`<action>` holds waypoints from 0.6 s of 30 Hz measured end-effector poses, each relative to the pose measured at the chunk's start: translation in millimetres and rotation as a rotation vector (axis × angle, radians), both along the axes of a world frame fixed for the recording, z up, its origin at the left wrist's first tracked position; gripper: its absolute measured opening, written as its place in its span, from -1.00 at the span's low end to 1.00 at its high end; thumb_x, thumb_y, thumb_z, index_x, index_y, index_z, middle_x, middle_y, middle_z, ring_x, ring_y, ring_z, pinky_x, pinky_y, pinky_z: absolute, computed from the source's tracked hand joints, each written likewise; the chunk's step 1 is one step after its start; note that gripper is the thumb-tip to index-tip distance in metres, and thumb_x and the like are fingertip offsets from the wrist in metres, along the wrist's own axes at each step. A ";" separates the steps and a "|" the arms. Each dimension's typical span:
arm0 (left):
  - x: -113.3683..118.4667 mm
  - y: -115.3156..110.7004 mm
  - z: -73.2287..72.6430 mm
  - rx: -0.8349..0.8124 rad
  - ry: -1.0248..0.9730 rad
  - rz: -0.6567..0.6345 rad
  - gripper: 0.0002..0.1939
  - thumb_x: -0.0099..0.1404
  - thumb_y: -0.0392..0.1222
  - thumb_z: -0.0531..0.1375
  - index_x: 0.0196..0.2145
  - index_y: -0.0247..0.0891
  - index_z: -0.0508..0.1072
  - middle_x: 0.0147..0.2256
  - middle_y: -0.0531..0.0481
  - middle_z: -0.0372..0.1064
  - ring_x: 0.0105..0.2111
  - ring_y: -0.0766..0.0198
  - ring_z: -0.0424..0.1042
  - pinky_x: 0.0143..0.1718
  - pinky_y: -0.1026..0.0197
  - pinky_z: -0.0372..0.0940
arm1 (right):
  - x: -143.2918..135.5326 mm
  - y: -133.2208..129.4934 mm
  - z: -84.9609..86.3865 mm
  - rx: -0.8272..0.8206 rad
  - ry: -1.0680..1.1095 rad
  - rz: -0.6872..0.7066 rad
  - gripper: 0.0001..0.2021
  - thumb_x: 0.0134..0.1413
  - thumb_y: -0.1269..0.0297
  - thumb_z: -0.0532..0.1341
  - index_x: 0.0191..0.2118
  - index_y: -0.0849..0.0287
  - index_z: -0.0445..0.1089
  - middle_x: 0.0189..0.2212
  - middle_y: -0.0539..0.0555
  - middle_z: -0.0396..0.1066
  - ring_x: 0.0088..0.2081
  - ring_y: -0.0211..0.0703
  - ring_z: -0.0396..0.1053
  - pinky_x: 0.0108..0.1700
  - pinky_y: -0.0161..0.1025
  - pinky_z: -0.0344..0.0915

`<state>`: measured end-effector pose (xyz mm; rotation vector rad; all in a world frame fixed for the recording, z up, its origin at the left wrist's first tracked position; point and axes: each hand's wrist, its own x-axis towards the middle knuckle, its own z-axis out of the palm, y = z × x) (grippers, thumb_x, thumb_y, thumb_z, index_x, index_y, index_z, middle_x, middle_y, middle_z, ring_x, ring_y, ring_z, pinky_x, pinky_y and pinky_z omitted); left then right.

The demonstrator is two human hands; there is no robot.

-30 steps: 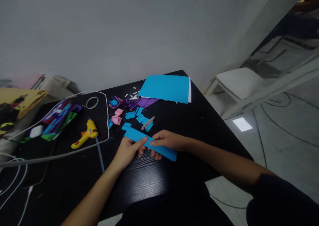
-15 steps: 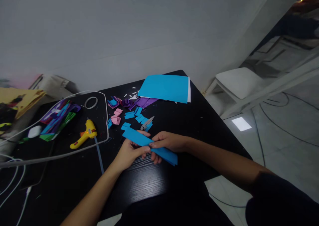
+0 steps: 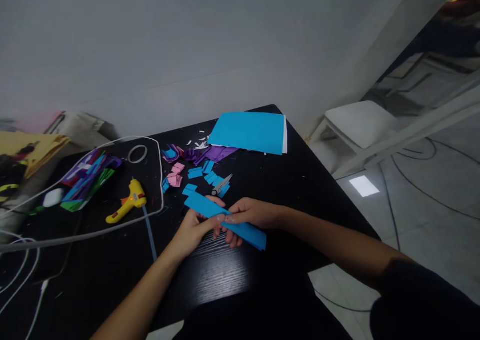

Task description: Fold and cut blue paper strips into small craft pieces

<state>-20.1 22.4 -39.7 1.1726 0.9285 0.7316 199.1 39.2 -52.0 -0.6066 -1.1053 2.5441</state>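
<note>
Both hands grip a long blue paper strip (image 3: 245,233) just above the black table (image 3: 221,275), near its front edge. My left hand (image 3: 193,232) pinches the strip near its middle from the left. My right hand (image 3: 249,215) pinches it right beside, thumb on top and fingers under. The strip slants from upper left to lower right. Just beyond the hands lie grey scissors (image 3: 222,184) among small blue paper pieces (image 3: 210,172).
A blue paper sheet (image 3: 249,132) and purple scraps (image 3: 215,153) lie at the back. Pink pieces (image 3: 175,176), a yellow glue gun (image 3: 127,202), a tape ring (image 3: 137,154), coloured paper bundles (image 3: 88,177) and white cables (image 3: 75,235) lie left. A white chair (image 3: 360,125) stands right.
The strip has been lifted slightly and its left end tipped up; my left hand's fingers have slid under it next to the right hand. Both hands stay in place.
</note>
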 end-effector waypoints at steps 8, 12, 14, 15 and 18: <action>6.9 -0.6 -2.0 -0.019 0.061 0.068 -0.56 0.31 0.05 0.32 0.01 -0.29 0.49 -0.56 0.12 0.36 -0.65 0.39 0.28 -0.61 0.34 0.19 | -2.6 -2.9 0.2 0.031 -0.054 -0.032 -0.51 0.08 -0.05 0.44 -0.13 0.37 0.55 -0.34 0.20 0.61 -0.29 -0.12 0.61 -0.14 -0.20 0.50; 8.6 -0.2 -1.0 0.017 0.088 0.092 -0.57 0.31 0.06 0.31 -0.01 -0.30 0.50 -0.61 0.14 0.32 -0.65 0.38 0.27 -0.59 0.35 0.18 | -4.4 -3.8 -0.3 0.038 -0.056 -0.028 -0.45 0.10 -0.12 0.41 -0.12 0.39 0.54 -0.33 0.22 0.62 -0.29 -0.10 0.62 -0.13 -0.18 0.50; 7.6 0.0 -0.8 0.042 0.090 0.107 -0.58 0.32 0.05 0.31 -0.01 -0.31 0.49 -0.62 0.16 0.30 -0.64 0.38 0.27 -0.57 0.34 0.18 | -5.0 -4.2 -0.5 0.027 -0.048 -0.037 -0.43 0.13 -0.16 0.37 -0.14 0.39 0.54 -0.35 0.23 0.61 -0.30 -0.09 0.62 -0.14 -0.17 0.50; 7.0 0.1 -0.6 0.055 0.090 0.115 -0.58 0.33 0.04 0.31 -0.01 -0.31 0.49 -0.63 0.16 0.29 -0.64 0.38 0.27 -0.57 0.34 0.19 | -5.2 -4.3 -0.6 0.022 -0.045 -0.046 -0.43 0.13 -0.17 0.36 -0.16 0.39 0.53 -0.36 0.23 0.61 -0.31 -0.09 0.62 -0.15 -0.16 0.50; 4.7 1.3 0.4 0.090 0.099 0.140 -0.58 0.32 0.03 0.32 0.01 -0.30 0.48 -0.63 0.17 0.29 -0.65 0.39 0.27 -0.57 0.34 0.18 | -5.4 -4.3 -0.5 0.008 -0.047 -0.058 -0.45 0.13 -0.15 0.37 -0.17 0.39 0.52 -0.38 0.22 0.61 -0.31 -0.07 0.62 -0.14 -0.15 0.50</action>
